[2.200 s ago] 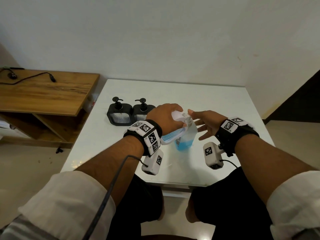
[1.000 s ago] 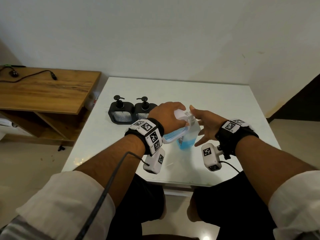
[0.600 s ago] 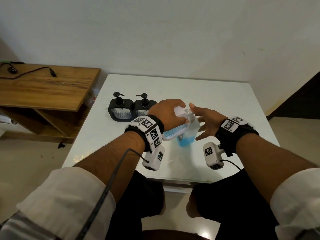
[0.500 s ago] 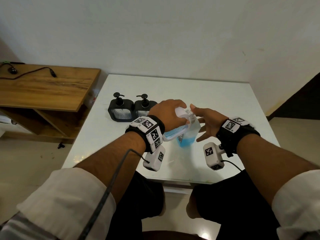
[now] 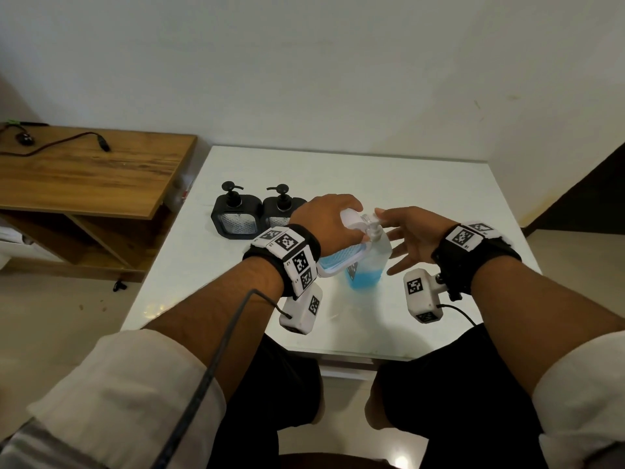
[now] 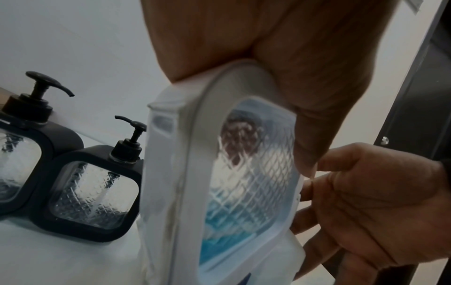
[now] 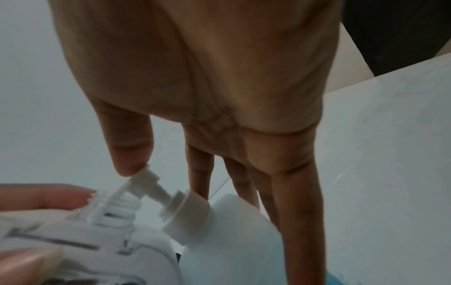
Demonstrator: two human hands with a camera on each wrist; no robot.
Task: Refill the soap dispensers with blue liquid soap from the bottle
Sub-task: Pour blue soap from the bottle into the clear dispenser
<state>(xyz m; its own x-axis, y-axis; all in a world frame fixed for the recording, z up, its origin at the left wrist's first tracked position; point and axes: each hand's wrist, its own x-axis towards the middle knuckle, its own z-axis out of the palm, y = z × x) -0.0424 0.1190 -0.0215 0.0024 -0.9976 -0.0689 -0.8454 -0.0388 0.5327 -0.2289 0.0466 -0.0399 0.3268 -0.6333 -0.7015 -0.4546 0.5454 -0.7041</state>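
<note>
White plastic fills my left hand (image 5: 326,216): its fingers are curled round a white soap dispenser (image 6: 219,183), gripping it by its upper end and holding it tilted, with its open neck leaning toward the pump of the bottle (image 5: 370,262). From the left wrist view I see the thumb lying down over the dispenser's patterned clear window, and blue liquid pooled in the lower part behind that window.

My right hand (image 5: 411,236) is spread wide, fingers straight and apart, clasping nothing. In the right wrist view its thumb tip (image 7: 129,165) touches the top of the bottle's white pump head (image 7: 146,178); the other fingers reach down past the far side of the bottle, and I cannot tell whether they touch its wall. The pump's nozzle points toward the dispenser's clear threaded neck (image 7: 107,202), right beside my left fingertips.

The bottle stands on the white table (image 5: 422,184) directly between the two hands, blue soap sitting in its lower part.

Beyond my left hand, just past the knuckles, two black soap dispensers (image 5: 236,216) (image 5: 280,209) stand side by side and touching, pump heads on. Further out to the left of that hand stands a wooden side table (image 5: 88,174) with a black cable (image 5: 64,142) lying on it.
</note>
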